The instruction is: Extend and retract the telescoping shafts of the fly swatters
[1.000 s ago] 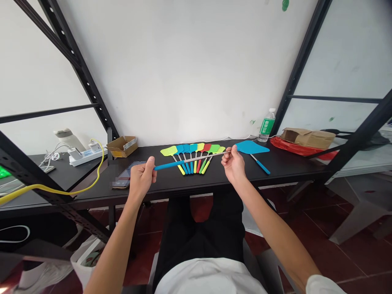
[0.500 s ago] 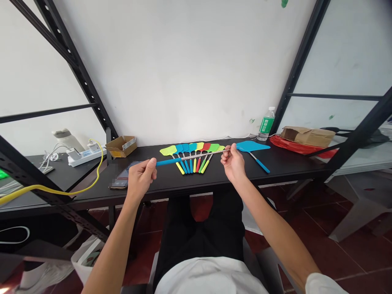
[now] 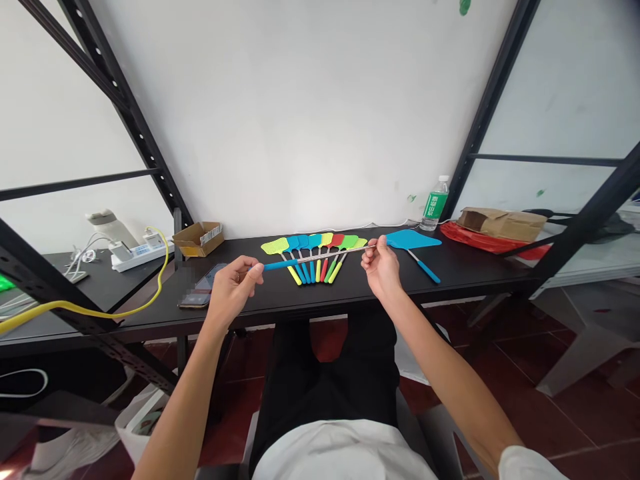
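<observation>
Left grip [image 3: 234, 283] on swatter [image 3: 280, 265] (desk-edge [image 3: 300, 308] near)

Even, fairly bright light on the wall, dimmer below, with wide-angle stretching toward the edges.

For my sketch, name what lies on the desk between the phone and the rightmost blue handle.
Between the phone and that blue handle lies a fan of fly swatters, in the head view.
</observation>
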`<action>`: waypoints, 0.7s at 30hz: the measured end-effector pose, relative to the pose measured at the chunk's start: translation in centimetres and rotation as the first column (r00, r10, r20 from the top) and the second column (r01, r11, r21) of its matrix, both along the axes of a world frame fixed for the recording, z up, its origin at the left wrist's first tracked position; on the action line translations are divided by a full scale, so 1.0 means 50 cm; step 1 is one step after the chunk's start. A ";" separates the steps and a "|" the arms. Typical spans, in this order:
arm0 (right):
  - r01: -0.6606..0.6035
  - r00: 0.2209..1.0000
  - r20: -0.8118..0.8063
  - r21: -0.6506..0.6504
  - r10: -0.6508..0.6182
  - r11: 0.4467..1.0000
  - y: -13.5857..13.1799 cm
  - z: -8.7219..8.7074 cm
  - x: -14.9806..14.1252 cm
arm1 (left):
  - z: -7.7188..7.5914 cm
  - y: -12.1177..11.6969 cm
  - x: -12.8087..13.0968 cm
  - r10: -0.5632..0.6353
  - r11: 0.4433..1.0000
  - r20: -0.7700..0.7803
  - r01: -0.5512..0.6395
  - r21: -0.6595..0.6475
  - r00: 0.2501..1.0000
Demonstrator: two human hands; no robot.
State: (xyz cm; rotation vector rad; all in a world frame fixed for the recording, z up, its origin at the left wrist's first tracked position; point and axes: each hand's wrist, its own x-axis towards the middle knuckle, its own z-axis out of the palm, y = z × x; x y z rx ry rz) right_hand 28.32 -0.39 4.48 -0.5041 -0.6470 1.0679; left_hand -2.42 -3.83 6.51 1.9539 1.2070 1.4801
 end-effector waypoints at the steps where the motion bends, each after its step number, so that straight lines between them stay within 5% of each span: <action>1: -0.001 1.000 0.001 0.001 0.001 1.000 0.000 0.000 -0.001 | 0.001 -0.001 -0.001 0.018 1.000 -0.027 -0.018 0.014 0.999; 6: -0.005 1.000 0.010 -0.003 0.005 1.000 -0.004 0.003 -0.007 | 0.001 -0.001 -0.005 0.124 0.990 -0.090 -0.117 0.077 0.988; 12: -0.019 1.000 0.009 -0.011 0.019 1.000 -0.006 0.002 -0.013 | -0.003 0.006 -0.005 0.164 0.986 0.011 -0.164 0.036 0.986; 21: 0.016 0.999 -0.035 -0.031 -0.017 0.999 0.002 0.000 0.005 | 0.003 0.002 -0.004 -0.007 1.000 -0.013 0.006 -0.024 1.000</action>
